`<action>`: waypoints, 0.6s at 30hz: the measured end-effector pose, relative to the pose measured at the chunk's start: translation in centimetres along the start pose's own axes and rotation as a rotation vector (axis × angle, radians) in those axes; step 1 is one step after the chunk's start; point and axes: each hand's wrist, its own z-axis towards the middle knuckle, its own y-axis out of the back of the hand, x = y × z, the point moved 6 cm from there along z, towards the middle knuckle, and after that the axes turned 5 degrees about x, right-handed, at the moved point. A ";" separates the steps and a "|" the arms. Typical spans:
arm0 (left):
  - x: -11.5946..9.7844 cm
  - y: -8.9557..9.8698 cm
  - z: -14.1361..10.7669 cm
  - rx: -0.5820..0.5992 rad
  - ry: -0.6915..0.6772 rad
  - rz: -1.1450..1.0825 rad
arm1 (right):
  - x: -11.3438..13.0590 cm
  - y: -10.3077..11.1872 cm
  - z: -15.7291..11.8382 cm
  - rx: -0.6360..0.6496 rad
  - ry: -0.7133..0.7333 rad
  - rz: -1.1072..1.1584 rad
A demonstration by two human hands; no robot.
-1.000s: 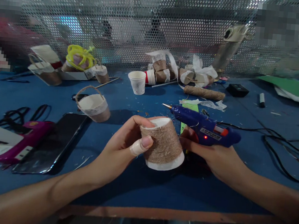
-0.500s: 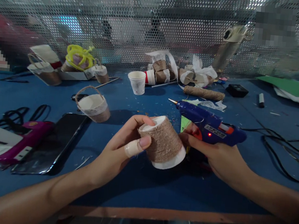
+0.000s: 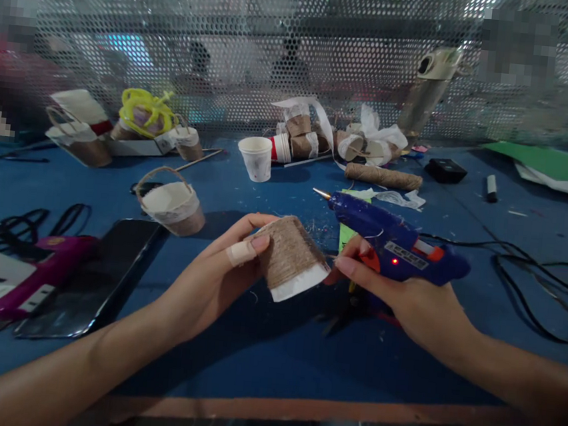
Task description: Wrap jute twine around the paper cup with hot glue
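Note:
My left hand (image 3: 226, 261), a bandage on its thumb, grips a paper cup (image 3: 293, 254) wrapped in brown twine. The cup lies tilted, with a bare white band at its lower right end. My right hand (image 3: 397, 284) holds a blue glue gun (image 3: 387, 233) with a lit red light; its nozzle points left, above and beyond the cup. Thumb and forefinger of that hand pinch close to the cup's white end, on what looks like a strand of twine. Dark-bladed scissors (image 3: 342, 312) lie partly hidden under the right hand.
A small handled basket (image 3: 176, 209), a black phone (image 3: 92, 275) and a magenta glue gun (image 3: 57, 278) lie at left. Further back are a white cup (image 3: 256, 159), a twine roll (image 3: 382, 177) and several wrapped cups. Black cables (image 3: 522, 289) run at right.
The wrapped cup has turned in my left hand and shifted slightly left, so its open inside no longer shows. My right fingertips have moved a little left, and the scissors are more exposed.

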 end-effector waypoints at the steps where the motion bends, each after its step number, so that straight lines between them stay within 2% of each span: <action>1: 0.1 0.0 0.1 0.001 0.010 -0.004 | 0.1 0.0 -0.1 0.005 0.010 -0.023; 6: 0.9 0.2 0.1 0.022 0.068 0.024 | 0.9 -0.1 -0.4 -0.009 0.106 -0.114; 11: 0.7 0.4 0.0 0.007 0.050 0.023 | 0.6 -0.7 -0.7 0.071 0.074 -0.012; 18: 0.6 -0.4 0.0 0.054 0.091 -0.043 | 0.6 -0.6 -0.9 0.093 0.093 0.015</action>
